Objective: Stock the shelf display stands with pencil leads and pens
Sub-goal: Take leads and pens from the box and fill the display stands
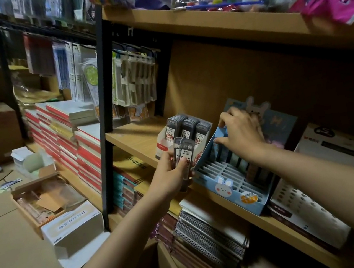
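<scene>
On the middle wooden shelf stands a blue display stand with a rabbit picture and a grid of slots. Several lead cases stand in its rear slots. My right hand reaches into the back rows, its fingers curled down among those cases; what they pinch is hidden. To the left of the stand, my left hand grips a small bunch of grey pencil lead cases upright. Behind that hand sits a white and red carton full of the same grey cases.
A white box and a dotted package lie right of the stand. Spiral notebooks fill the shelf below. Red and white books are stacked to the left. Open cardboard boxes stand on the floor. An upper shelf overhangs.
</scene>
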The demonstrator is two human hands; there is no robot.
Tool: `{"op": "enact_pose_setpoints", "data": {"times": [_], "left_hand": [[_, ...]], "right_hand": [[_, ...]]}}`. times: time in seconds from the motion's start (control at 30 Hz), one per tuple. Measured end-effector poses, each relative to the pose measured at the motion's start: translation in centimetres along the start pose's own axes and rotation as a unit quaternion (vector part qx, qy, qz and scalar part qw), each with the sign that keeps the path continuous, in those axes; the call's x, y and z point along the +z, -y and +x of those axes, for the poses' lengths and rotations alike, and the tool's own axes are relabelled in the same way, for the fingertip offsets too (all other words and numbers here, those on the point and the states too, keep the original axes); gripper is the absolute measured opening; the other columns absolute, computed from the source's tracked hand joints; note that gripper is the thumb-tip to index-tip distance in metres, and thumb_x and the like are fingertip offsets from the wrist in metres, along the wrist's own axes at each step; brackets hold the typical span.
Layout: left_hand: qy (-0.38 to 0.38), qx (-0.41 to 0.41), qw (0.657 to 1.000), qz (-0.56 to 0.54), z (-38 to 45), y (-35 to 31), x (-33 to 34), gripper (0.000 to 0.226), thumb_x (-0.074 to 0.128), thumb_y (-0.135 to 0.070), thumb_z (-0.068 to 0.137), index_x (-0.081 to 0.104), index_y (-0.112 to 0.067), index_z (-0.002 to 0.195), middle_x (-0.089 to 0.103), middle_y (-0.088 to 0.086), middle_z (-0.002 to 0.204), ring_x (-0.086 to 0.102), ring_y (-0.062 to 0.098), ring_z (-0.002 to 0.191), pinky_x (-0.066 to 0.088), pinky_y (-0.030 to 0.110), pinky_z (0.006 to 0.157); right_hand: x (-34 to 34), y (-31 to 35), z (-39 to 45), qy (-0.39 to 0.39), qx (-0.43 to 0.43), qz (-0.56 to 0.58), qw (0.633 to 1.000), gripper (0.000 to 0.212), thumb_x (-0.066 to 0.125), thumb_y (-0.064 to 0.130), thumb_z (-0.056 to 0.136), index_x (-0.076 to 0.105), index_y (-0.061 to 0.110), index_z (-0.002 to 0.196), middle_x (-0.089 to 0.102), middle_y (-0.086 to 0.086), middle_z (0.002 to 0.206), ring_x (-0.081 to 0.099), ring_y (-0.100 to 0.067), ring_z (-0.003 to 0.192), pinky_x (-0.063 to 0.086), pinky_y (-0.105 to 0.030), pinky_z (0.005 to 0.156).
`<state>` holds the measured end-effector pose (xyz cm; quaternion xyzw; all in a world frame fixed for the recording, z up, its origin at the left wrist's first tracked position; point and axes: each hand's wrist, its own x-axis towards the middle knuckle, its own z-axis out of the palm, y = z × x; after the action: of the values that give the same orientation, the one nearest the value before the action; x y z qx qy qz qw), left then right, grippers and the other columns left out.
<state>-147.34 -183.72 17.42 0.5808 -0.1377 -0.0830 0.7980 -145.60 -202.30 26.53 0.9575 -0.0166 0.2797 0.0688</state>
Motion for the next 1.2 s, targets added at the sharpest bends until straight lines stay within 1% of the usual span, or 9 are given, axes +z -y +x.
{"op": "enact_pose_setpoints", "data": {"times": [0.13, 0.2, 0.4, 0.57, 0.7, 0.8, 0.93, 1.07, 1.2], "left_hand": [[0.019, 0.002, 1.000, -0.005, -0.5, -0.4, -0.3, 0.023, 0.045, -0.021, 0.101, 0.050, -0.028, 0.122, 0.064, 0.007, 0.109, 0.069, 0.012, 0.082, 0.058, 0.029, 0.069], [0.045, 0.001, 0.999, 0.001, -0.8, -0.6, -0.5, 0.023, 0.044, -0.023, 0.102, 0.052, -0.035, 0.119, 0.063, 0.006, 0.113, 0.068, 0.019, 0.093, 0.060, 0.037, 0.075], [0.075, 0.045, 0.993, 0.085, -1.2, -1.2, -0.6, 0.019, 0.041, -0.027, 0.102, 0.049, -0.038, 0.116, 0.063, 0.003, 0.111, 0.064, 0.018, 0.097, 0.053, 0.033, 0.076], [0.093, 0.058, 0.986, 0.123, -1.1, -1.5, -0.6, 0.022, 0.042, -0.030, 0.102, 0.047, -0.026, 0.123, 0.061, 0.005, 0.106, 0.064, 0.016, 0.091, 0.055, 0.029, 0.073], [0.059, 0.064, 0.983, 0.164, -0.7, -1.4, -0.8, 0.028, 0.046, -0.033, 0.100, 0.048, -0.022, 0.125, 0.056, 0.008, 0.122, 0.061, 0.018, 0.104, 0.055, 0.033, 0.086], [-0.023, 0.106, 0.938, 0.328, 0.0, -1.2, -1.4, 0.045, 0.052, -0.037, 0.096, 0.041, -0.022, 0.137, 0.031, 0.002, 0.146, 0.039, 0.020, 0.131, 0.046, 0.041, 0.104], [-0.011, 0.148, 0.872, 0.467, 0.4, -0.7, -2.3, 0.057, 0.055, -0.041, 0.094, 0.031, -0.033, 0.146, 0.006, -0.008, 0.158, 0.007, 0.020, 0.146, 0.024, 0.046, 0.118], [0.016, 0.159, 0.836, 0.524, 1.4, 0.3, -2.6, 0.062, 0.050, -0.048, 0.095, 0.023, -0.039, 0.149, -0.003, -0.010, 0.161, -0.004, 0.015, 0.148, 0.016, 0.045, 0.121], [0.002, 0.187, 0.811, 0.554, 2.3, 1.3, -2.9, 0.061, 0.046, -0.051, 0.095, 0.021, -0.040, 0.149, -0.004, -0.010, 0.161, -0.004, 0.014, 0.149, 0.019, 0.046, 0.120]], "right_hand": [[-1.3, 0.1, 0.0, -0.027, -0.014, 0.065, 0.997, 0.033, 0.069, 0.038, 0.086, 0.062, 0.023, 0.115, 0.049, -0.003, 0.119, 0.047, -0.023, 0.115, 0.037, -0.038, 0.096], [-2.4, 0.6, -0.1, -0.023, -0.038, 0.189, 0.981, 0.031, 0.066, 0.031, 0.090, 0.063, 0.020, 0.119, 0.052, 0.000, 0.116, 0.051, -0.016, 0.109, 0.041, -0.022, 0.090], [-3.9, 3.1, -1.6, 0.138, -0.112, 0.296, 0.938, 0.036, 0.066, 0.039, 0.089, 0.063, 0.034, 0.124, 0.066, 0.020, 0.105, 0.061, 0.007, 0.091, 0.044, -0.008, 0.073], [-4.0, 3.7, -1.7, 0.140, -0.106, 0.312, 0.934, 0.027, 0.077, 0.029, 0.081, 0.072, 0.027, 0.108, 0.072, 0.014, 0.095, 0.066, 0.005, 0.086, 0.052, -0.015, 0.077], [-4.7, 3.6, -0.5, 0.151, -0.075, 0.298, 0.939, 0.019, 0.078, 0.026, 0.081, 0.071, 0.026, 0.099, 0.071, 0.010, 0.090, 0.067, -0.002, 0.083, 0.055, -0.021, 0.076], [-5.5, 2.8, 1.8, 0.124, -0.007, 0.321, 0.939, 0.021, 0.075, 0.020, 0.082, 0.069, 0.018, 0.102, 0.070, 0.002, 0.095, 0.067, -0.011, 0.086, 0.056, -0.025, 0.075], [-5.2, 2.5, 4.3, 0.060, 0.044, 0.299, 0.951, 0.022, 0.078, 0.023, 0.080, 0.071, 0.018, 0.101, 0.069, 0.003, 0.094, 0.066, -0.014, 0.088, 0.058, -0.033, 0.079], [-3.2, 3.1, 5.7, 0.049, 0.059, 0.263, 0.962, 0.020, 0.078, 0.025, 0.080, 0.071, 0.019, 0.099, 0.067, 0.004, 0.091, 0.062, -0.013, 0.084, 0.051, -0.023, 0.063], [-1.2, 3.5, 6.3, 0.054, 0.071, 0.250, 0.964, 0.019, 0.078, 0.026, 0.080, 0.069, 0.020, 0.096, 0.065, 0.001, 0.095, 0.059, -0.011, 0.079, 0.039, -0.015, 0.051]]}}
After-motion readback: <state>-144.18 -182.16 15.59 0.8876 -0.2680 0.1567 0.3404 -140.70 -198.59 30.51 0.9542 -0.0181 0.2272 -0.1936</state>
